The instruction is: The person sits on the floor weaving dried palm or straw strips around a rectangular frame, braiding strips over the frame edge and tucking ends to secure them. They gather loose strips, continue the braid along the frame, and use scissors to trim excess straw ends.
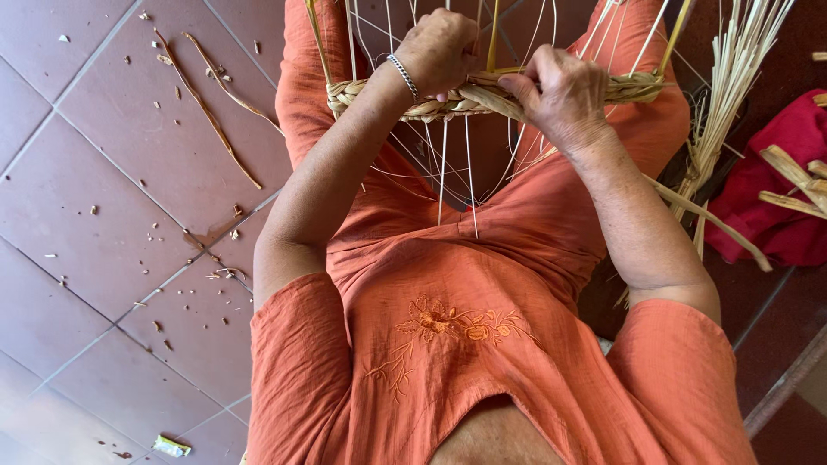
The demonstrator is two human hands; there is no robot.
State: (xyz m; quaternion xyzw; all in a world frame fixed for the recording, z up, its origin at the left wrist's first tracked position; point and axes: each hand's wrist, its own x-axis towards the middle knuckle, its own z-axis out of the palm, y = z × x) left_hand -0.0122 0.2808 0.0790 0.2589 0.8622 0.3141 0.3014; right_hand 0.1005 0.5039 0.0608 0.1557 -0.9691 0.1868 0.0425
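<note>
A white wire frame [444, 172] rests on my lap, over my orange dress. A band of woven straw [642, 86] runs across the frame's thin wires. My left hand [439, 47], with a silver bracelet on the wrist, grips the band from above near its middle. Just to the right, my right hand [560, 90] pinches a straw strand [491, 99] against the band. The fingertips of both hands are hidden among the wires and straw.
A bundle of loose straw stalks [732, 77] stands at the right, beside a red cloth [788, 185] with cut straw pieces on it. Long straw scraps [207, 108] and small bits litter the reddish tiled floor [103, 258] at the left.
</note>
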